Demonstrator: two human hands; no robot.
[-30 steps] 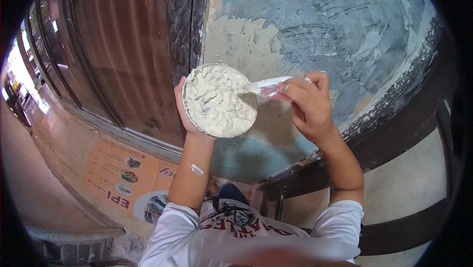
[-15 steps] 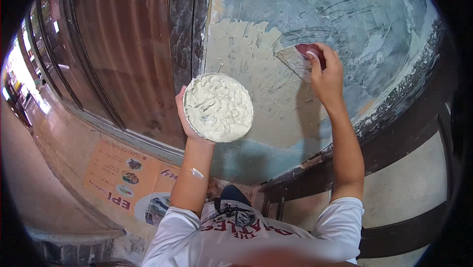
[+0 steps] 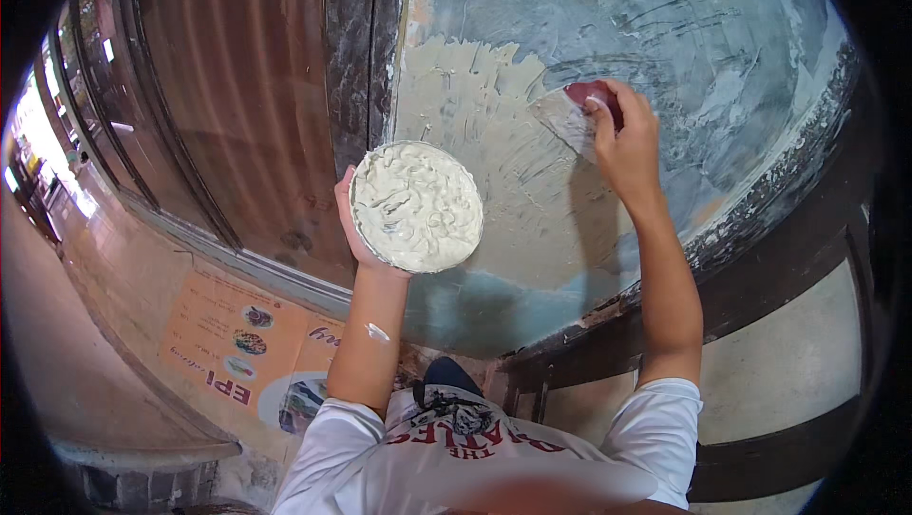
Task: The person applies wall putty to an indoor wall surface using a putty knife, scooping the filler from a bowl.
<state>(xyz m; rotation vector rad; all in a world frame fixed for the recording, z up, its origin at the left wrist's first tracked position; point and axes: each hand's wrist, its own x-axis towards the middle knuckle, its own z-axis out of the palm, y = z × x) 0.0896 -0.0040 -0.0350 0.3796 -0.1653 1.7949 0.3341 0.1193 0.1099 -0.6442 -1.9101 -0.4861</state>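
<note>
My left hand (image 3: 350,220) grips a round container (image 3: 418,206) full of pale, creamy paste at the centre, with fingers round its left side. In my right hand (image 3: 627,135), higher and to the right, is a scraper (image 3: 560,121) with a red part under my fingers and a paste-smeared blade against the wall surface (image 3: 722,30). This surface is mottled blue-grey, with a patch of beige paste (image 3: 456,97) spread over its lower left part. Some white paste is smeared on my left forearm.
A dark wooden frame (image 3: 351,49) and brown panel (image 3: 228,87) border the surface at left. An orange printed sheet (image 3: 199,325) lies on the floor at lower left. Dark framework with pale panels (image 3: 779,344) is at lower right. A bright opening shows at far left.
My right hand has moved from the container up onto the wall with the scraper. The container has shifted slightly down. Over the last half second both hands have moved only slightly.
</note>
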